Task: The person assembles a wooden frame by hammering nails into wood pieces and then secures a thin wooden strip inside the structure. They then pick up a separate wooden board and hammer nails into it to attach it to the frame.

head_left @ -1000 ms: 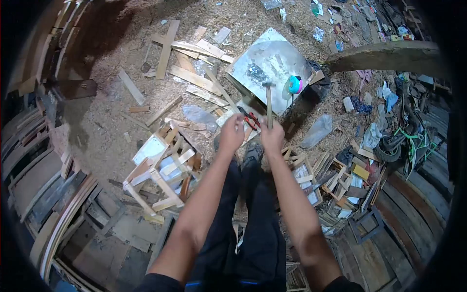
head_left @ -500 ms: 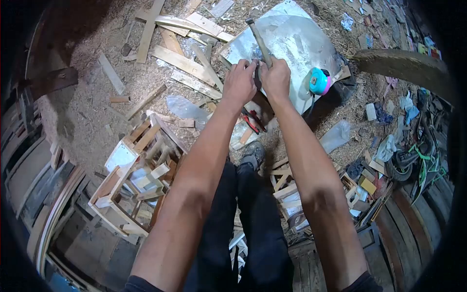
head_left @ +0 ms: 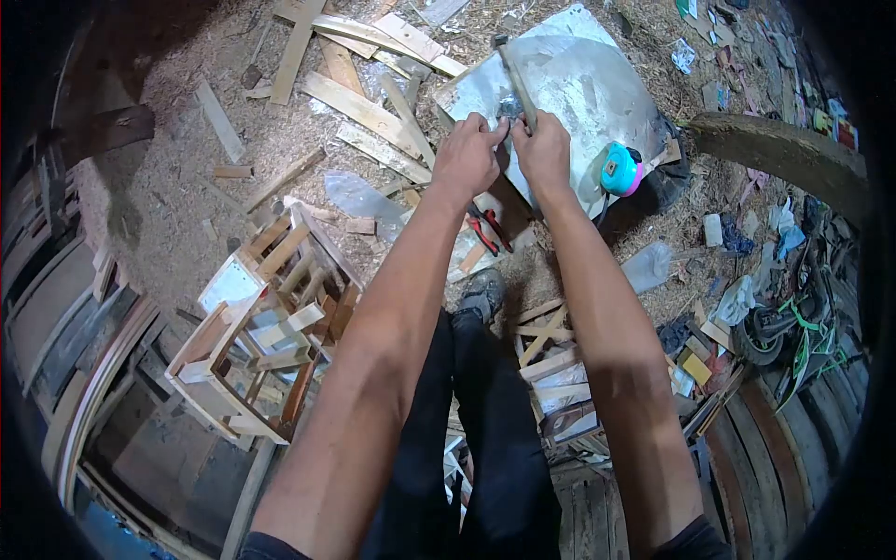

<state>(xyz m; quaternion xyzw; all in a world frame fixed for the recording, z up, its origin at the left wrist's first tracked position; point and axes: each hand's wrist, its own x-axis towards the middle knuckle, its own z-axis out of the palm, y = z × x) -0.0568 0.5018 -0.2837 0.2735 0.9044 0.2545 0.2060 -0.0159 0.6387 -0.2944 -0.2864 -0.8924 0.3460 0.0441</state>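
Bearing a dark head (head_left: 500,40), the hammer (head_left: 515,78) has a brownish handle (head_left: 520,91).

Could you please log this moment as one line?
right grip: holds hammer | left grip: at table edge | tape measure: on table

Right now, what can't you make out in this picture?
Hammer: head view, lower end of its handle, hidden by the right hand.
Left hand: head view, whether it pinches anything; too small to tell.
Red-handled tool: head view, far end, hidden by the left wrist.
Left sleeve: head view, cut off by the bottom edge.
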